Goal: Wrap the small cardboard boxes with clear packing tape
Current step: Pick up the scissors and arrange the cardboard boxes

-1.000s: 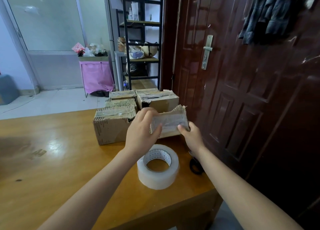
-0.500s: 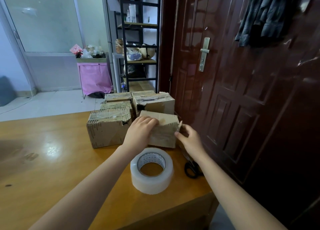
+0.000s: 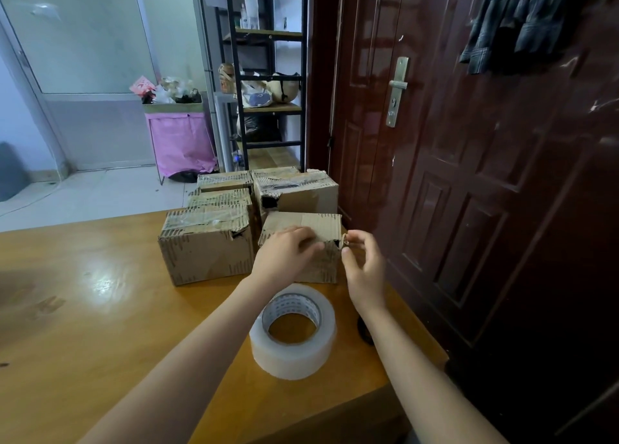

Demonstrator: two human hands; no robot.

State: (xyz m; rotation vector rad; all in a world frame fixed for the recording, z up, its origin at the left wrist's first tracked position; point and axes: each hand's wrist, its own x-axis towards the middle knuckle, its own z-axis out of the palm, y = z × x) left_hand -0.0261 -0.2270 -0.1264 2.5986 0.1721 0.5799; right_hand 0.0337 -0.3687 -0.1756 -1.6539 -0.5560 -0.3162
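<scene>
A small, worn cardboard box (image 3: 315, 224) stands on the wooden table (image 3: 100, 326), in front of several other taped boxes. My left hand (image 3: 284, 256) lies over its front top edge, fingers laid across the cardboard. My right hand (image 3: 365, 266) is at the box's right top corner, where thumb and forefinger pinch a torn bit of the corner. A roll of clear packing tape (image 3: 291, 353) lies flat on the table just in front of the box, between my forearms, with no hand on it.
A bigger taped box (image 3: 204, 252) stands to the left, with another (image 3: 298, 192) and two smaller ones (image 3: 221, 199) behind. A black scissor handle (image 3: 363, 331) shows under my right forearm, near the table's right edge. A dark red door (image 3: 469, 175) is close on the right.
The small box, held tilted in the air a second ago, has come down to stand on the table. My right hand moved from its side to its right top corner.
</scene>
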